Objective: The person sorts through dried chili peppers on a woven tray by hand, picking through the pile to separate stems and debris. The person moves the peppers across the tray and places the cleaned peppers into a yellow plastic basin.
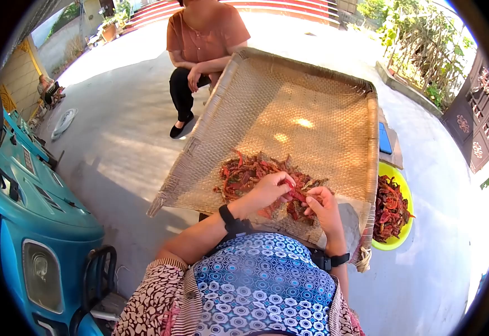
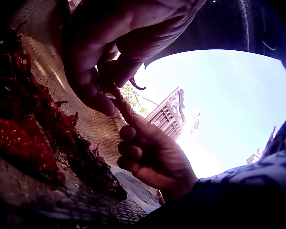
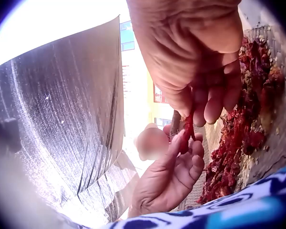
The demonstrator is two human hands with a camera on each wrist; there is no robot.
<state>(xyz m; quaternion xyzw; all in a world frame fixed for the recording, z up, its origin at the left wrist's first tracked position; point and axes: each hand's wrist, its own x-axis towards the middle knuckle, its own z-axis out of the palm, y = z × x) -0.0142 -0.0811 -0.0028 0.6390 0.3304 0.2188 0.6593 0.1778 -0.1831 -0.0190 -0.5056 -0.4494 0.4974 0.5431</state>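
Dried red chili peppers (image 1: pixel 244 173) lie in a loose heap on a large woven tray (image 1: pixel 323 101). Over the near side of that heap, the left hand (image 1: pixel 269 192) and right hand (image 1: pixel 324 209) meet fingertip to fingertip. Between them is a dried chili pepper (image 3: pixel 187 128), pinched by the thumb and fingers of both hands. In the left wrist view the pepper stretches from the left hand (image 2: pixel 119 47) to the right hand (image 2: pixel 157 155). More of the heap (image 2: pixel 28 143) lies just beneath, dark and partly shadowed.
A yellow-green basin (image 1: pixel 407 193) of chilies stands right of the tray, with a blue phone-like object (image 1: pixel 385 139) behind it. A seated person (image 1: pixel 205 39) faces the tray's far left corner. A teal vehicle (image 1: pixel 37 213) stands at left.
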